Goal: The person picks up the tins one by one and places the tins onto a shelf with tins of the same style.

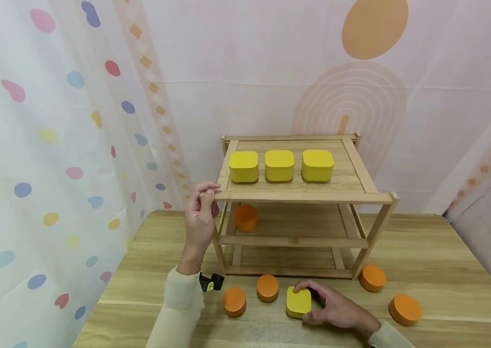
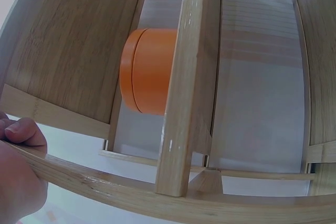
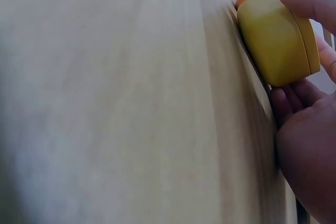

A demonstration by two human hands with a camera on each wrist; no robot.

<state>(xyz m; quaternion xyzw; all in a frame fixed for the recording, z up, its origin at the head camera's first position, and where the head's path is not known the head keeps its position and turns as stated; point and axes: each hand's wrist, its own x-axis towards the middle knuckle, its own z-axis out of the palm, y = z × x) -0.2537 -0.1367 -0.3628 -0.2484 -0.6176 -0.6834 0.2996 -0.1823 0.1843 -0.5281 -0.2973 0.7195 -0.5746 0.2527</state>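
My left hand (image 1: pixel 201 210) grips the top front left corner of a wooden shelf rack (image 1: pixel 297 197); the left wrist view shows its curled fingers (image 2: pixel 26 131) at the rail. On the tabletop before the rack, my right hand (image 1: pixel 336 307) holds a yellow rounded-square tin (image 1: pixel 299 300) between thumb and fingers. The right wrist view shows the same yellow tin (image 3: pixel 275 40) with fingers on either side. Three similar yellow tins (image 1: pixel 279 165) stand in a row on the top shelf. A round orange tin (image 2: pixel 152 71) sits on the middle shelf, toward the left.
Left of the held tin, two round orange tins (image 1: pixel 268 288) lie on the wooden table (image 1: pixel 154 261). Two more orange tins (image 1: pixel 405 309) lie right of my right hand, one close to the rack's front right leg. A patterned curtain (image 1: pixel 245 96) hangs behind.
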